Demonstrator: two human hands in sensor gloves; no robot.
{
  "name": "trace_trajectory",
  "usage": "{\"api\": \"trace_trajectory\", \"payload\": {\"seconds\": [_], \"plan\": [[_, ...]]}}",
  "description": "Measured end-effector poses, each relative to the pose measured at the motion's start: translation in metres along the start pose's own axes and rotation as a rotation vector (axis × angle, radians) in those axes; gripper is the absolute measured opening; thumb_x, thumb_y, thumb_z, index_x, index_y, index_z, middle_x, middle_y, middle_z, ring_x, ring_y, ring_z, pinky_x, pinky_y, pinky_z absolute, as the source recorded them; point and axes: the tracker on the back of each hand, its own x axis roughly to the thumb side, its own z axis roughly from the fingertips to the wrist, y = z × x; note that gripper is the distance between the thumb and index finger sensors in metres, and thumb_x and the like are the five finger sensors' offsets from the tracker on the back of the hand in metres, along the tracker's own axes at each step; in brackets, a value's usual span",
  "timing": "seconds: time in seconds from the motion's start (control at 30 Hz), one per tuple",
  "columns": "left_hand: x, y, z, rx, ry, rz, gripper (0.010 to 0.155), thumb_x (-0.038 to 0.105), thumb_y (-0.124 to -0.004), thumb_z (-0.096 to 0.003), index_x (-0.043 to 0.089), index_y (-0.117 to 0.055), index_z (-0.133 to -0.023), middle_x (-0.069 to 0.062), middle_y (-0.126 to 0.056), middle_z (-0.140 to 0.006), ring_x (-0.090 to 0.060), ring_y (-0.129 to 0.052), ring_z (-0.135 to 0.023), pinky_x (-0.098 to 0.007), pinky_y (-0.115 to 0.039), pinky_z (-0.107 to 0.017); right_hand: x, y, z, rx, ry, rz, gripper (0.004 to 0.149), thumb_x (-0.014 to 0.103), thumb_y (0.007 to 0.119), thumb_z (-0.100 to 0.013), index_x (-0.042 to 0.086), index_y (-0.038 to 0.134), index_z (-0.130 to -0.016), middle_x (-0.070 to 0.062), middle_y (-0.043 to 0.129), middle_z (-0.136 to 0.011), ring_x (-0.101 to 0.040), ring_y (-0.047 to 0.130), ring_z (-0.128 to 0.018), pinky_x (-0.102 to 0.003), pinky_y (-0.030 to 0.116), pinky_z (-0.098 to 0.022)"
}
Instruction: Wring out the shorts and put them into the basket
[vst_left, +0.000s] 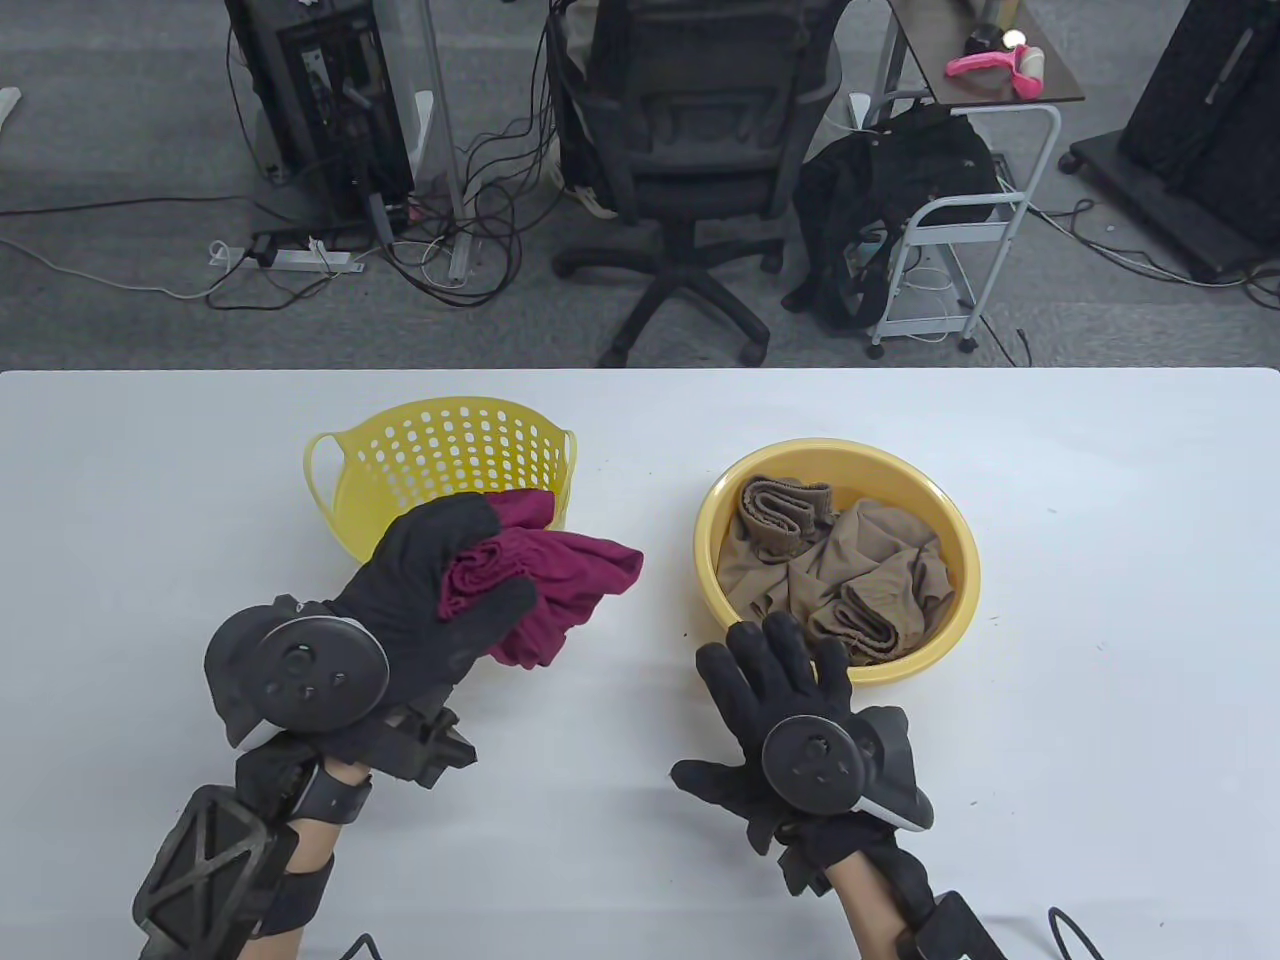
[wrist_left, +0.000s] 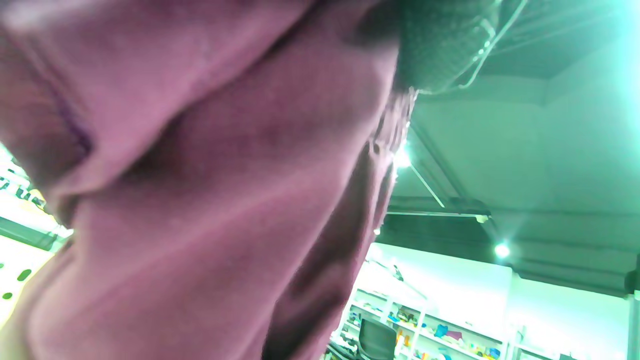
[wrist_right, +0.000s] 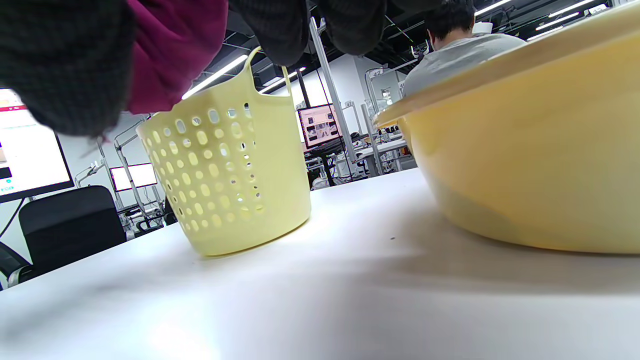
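Observation:
My left hand (vst_left: 470, 570) grips a bunched pair of maroon shorts (vst_left: 560, 590), raised just in front of the yellow perforated basket (vst_left: 440, 450). The cloth hangs out to the right of the glove, over the basket's front rim. In the left wrist view the maroon shorts (wrist_left: 200, 175) fill most of the frame, with a gloved fingertip (wrist_left: 440, 45) at the top. My right hand (vst_left: 790, 670) lies flat and open on the table, its fingertips at the front rim of the yellow basin (vst_left: 720, 600). The right wrist view shows the basket (wrist_right: 235, 170), the basin (wrist_right: 540, 165) and the shorts (wrist_right: 175, 45) above.
Several brown shorts (vst_left: 840, 570) lie crumpled in the basin. The white table (vst_left: 1100, 600) stretches bare to the right and front. Beyond its far edge stand an office chair (vst_left: 690, 150), a white cart (vst_left: 960, 230) and floor cables. A person (wrist_right: 450, 45) sits in the background.

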Motion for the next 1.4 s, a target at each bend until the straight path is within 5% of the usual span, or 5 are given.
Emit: {"api": "trace_trajectory", "payload": {"seconds": [0.43,1.03,1.4], "plan": [[-0.028,0.02,-0.029,0.02,0.083,-0.08,0.056,0.043,-0.08,-0.0568,0.032,-0.05,-0.103,-0.013,-0.055,-0.114,-0.048,-0.065,-0.103,-0.067,-0.054,-0.074,-0.001,-0.002,0.002,-0.012,-0.005,-0.019,0.098,0.071,0.083,-0.04,0.011,0.05,-0.111,-0.026,0.041,-0.113,-0.056,0.031,-0.103,-0.079,0.028,-0.064],[-0.083,-0.038,-0.047,-0.201,0.265,-0.222,0.057,0.042,-0.083,-0.0545,0.035,-0.053,-0.102,-0.011,-0.057,-0.115,-0.049,-0.064,-0.105,-0.07,-0.048,-0.073,-0.002,-0.003,0.003,0.004,-0.006,-0.023,0.096,0.07,0.083,-0.04,0.011,0.052,-0.11,-0.026,0.043,-0.112,-0.056,0.032,-0.103,-0.079,0.028,-0.064],[-0.088,-0.057,-0.047,-0.261,0.287,-0.276,0.062,0.043,-0.088,-0.0531,0.031,-0.055,-0.104,-0.015,-0.055,-0.118,-0.052,-0.061,-0.107,-0.076,-0.043,-0.071,-0.002,-0.002,0.003,0.022,-0.005,-0.032,0.095,0.069,0.083,-0.04,0.01,0.054,-0.109,-0.027,0.044,-0.112,-0.056,0.035,-0.102,-0.079,0.03,-0.064]]}}
